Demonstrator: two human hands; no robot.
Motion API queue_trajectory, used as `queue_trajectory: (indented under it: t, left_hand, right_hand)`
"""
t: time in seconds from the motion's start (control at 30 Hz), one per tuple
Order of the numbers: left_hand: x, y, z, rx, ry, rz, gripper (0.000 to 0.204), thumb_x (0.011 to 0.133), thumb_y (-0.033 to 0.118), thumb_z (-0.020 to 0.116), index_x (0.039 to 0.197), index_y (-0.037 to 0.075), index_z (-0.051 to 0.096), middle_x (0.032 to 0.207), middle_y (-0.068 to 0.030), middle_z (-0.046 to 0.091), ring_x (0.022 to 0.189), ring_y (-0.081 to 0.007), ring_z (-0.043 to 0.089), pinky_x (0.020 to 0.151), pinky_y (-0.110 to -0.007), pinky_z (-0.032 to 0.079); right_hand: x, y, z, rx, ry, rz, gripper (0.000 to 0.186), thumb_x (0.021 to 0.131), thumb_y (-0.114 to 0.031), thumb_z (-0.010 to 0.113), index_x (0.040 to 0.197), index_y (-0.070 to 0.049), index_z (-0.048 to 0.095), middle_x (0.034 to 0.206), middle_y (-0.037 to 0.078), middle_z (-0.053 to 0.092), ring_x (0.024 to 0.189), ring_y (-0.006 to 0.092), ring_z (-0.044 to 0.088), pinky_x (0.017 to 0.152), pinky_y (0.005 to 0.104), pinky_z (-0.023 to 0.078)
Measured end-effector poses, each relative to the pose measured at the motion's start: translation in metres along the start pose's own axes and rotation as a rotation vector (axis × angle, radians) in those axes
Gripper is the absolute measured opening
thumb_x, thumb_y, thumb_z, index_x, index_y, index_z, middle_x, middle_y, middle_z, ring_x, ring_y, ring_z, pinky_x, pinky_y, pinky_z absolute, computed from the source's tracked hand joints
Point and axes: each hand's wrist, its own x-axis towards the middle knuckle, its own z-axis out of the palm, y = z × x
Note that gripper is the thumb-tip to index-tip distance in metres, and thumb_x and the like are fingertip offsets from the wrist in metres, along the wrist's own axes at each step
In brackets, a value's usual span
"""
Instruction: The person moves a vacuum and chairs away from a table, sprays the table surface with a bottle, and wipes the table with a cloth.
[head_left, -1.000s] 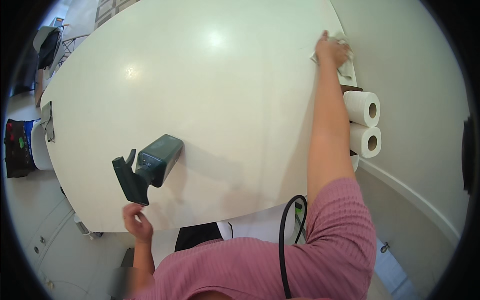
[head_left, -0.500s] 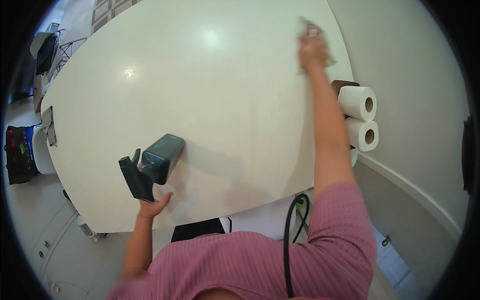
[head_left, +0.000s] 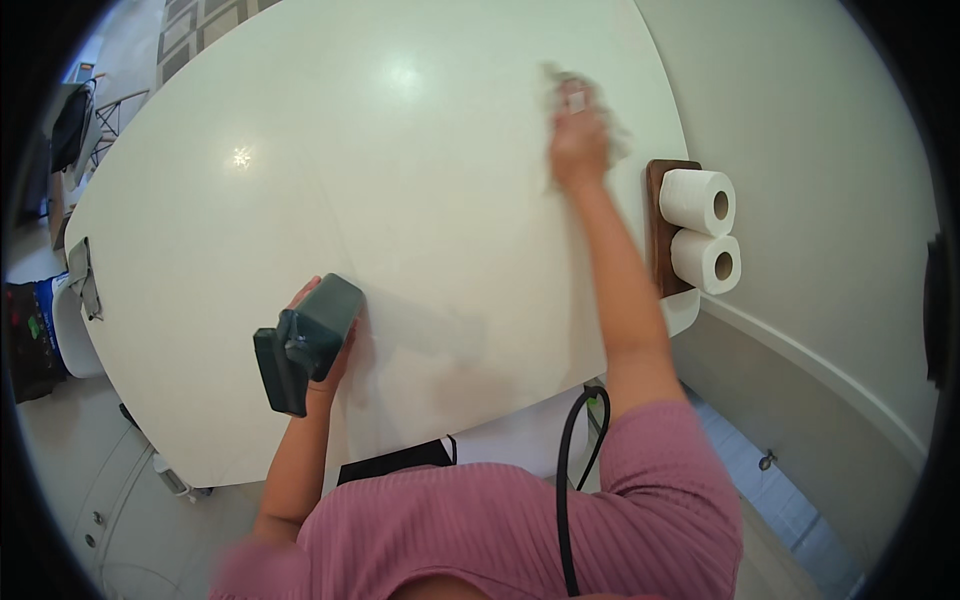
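Observation:
A dark green spray bottle (head_left: pixel 334 308) stands on the white table (head_left: pixel 440 230), left of the middle, its trigger head toward me. My left hand (head_left: pixel 338 370) is wrapped round the bottle's body; fingers show on both sides and the palm is hidden beneath it. Far out to the right, my right hand (head_left: pixel 580 140) presses a greyish cloth (head_left: pixel 615 140) on the tabletop. Motion smears this hand and the cloth, whose edges show past the fingers.
Two white paper rolls (head_left: pixel 697 202) sit on a brown wooden tray (head_left: pixel 660 270) at the table's right edge, by the wall. A grey folded item (head_left: pixel 86 278) lies at the left edge. A black cable (head_left: pixel 566 480) hangs before me.
My right hand has swept the cloth left and nearer to me. My left hand has moved up from beside the trigger head and closed round the bottle's body.

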Motion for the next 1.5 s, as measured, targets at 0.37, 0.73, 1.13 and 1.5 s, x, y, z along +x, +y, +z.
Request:
queue_trajectory:
  t: [0.37, 0.73, 1.13, 1.5]
  left_hand:
    - [0.019, -0.054, -0.04, -0.465, 0.769, -0.47, 0.053, 0.082, 0.008, 0.076, 0.125, -0.004, 0.046, 0.123, -0.0121, 0.056, 0.107, -0.0209, 0.059, 0.091, -0.033, 0.052]
    - [0.011, -0.084, -0.036, -0.249, 0.839, -0.56, 0.063, 0.089, 0.023, 0.071, 0.132, -0.005, 0.036, 0.131, -0.0156, 0.05, 0.114, -0.0239, 0.054, 0.099, -0.035, 0.045]
    - [0.0, -0.095, -0.045, -0.169, 0.755, -0.522, 0.056, 0.09, 0.022, 0.07, 0.129, -0.005, 0.039, 0.128, -0.0135, 0.052, 0.114, -0.0224, 0.052, 0.098, -0.035, 0.043]
    - [0.004, -0.083, -0.028, -0.177, 0.721, -0.516, 0.048, 0.089, 0.016, 0.07, 0.125, -0.002, 0.045, 0.123, -0.0117, 0.055, 0.111, -0.0204, 0.054, 0.097, -0.033, 0.043]
  right_hand:
    - [-0.038, -0.024, 0.003, -0.034, -0.082, 0.045, 0.046, 0.094, -0.018, 0.046, 0.139, -0.006, 0.046, 0.143, 0.018, 0.045, 0.137, 0.0315, 0.037, 0.113, 0.0466, 0.028]
    - [0.18, 0.147, 0.032, -0.43, 0.099, 0.475, 0.048, 0.097, -0.027, 0.035, 0.138, -0.004, 0.045, 0.143, 0.015, 0.046, 0.134, 0.028, 0.041, 0.11, 0.0417, 0.033]
    - [0.111, -0.204, 0.118, 0.37, -0.152, -0.512, 0.048, 0.094, -0.026, 0.046, 0.137, -0.004, 0.046, 0.147, 0.015, 0.04, 0.139, 0.0285, 0.033, 0.114, 0.0427, 0.026]
    - [0.278, -0.077, 0.162, -0.295, 0.264, -0.099, 0.047, 0.099, -0.032, 0.035, 0.126, -0.002, 0.058, 0.145, 0.021, 0.043, 0.141, 0.0368, 0.029, 0.113, 0.0498, 0.024]
